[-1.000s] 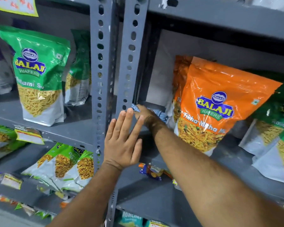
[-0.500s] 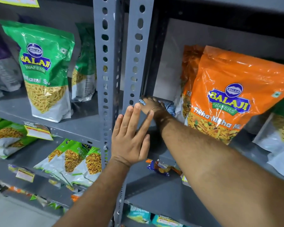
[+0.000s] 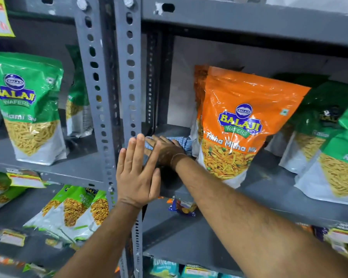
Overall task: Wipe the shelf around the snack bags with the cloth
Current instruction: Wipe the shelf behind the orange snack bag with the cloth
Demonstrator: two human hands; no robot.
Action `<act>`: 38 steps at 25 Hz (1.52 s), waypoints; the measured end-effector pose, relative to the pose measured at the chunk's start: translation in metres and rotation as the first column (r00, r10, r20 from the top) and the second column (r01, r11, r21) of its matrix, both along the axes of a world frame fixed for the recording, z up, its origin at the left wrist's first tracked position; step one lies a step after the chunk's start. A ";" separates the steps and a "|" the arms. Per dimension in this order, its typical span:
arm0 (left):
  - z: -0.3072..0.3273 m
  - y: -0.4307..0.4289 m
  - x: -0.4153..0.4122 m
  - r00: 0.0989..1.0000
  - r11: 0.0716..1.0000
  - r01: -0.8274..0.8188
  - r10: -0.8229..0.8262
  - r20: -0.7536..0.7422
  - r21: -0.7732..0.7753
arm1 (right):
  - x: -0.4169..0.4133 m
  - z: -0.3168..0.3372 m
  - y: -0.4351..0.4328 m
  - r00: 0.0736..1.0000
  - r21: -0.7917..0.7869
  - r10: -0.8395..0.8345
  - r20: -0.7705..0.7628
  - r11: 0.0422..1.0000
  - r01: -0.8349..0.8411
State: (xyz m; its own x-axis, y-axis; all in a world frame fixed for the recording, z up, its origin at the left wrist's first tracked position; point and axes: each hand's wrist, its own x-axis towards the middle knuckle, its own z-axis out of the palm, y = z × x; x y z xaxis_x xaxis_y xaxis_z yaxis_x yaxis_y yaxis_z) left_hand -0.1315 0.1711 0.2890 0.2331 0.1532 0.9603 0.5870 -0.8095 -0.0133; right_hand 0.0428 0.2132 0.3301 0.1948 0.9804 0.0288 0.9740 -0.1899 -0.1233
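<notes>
My right hand lies palm down on a blue-and-white checked cloth, pressing it onto the grey metal shelf in the back left corner. Just right of the cloth stands an orange snack bag with a second orange bag behind it. Green snack bags stand further right on the same shelf. My left hand is flat, fingers straight and together, against the grey perforated upright at the shelf's front left edge, holding nothing.
A neighbouring bay on the left holds green snack bags on its shelf. Lower shelves carry lying green bags and a small blue packet. Price labels hang on shelf edges. Another shelf runs overhead.
My right hand with the cloth has slid slightly along the back of the shelf, and more cloth shows beside the orange bag. My left hand stays against the upright. The view shifted.
</notes>
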 end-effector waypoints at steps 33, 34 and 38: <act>0.001 -0.008 -0.007 0.999 0.993 0.043 -0.045 -0.022 -0.108 | -0.036 0.031 -0.055 0.995 -0.133 0.091 -0.037 0.986 -0.095; 0.003 -0.010 -0.009 0.996 0.990 0.078 -0.082 -0.024 -0.120 | -0.041 0.034 -0.065 0.994 -0.114 0.108 -0.031 0.987 -0.111; 0.012 -0.021 -0.022 0.962 0.945 0.269 -0.274 -0.001 -0.188 | -0.063 0.042 -0.106 0.989 -0.097 0.147 -0.033 0.984 -0.150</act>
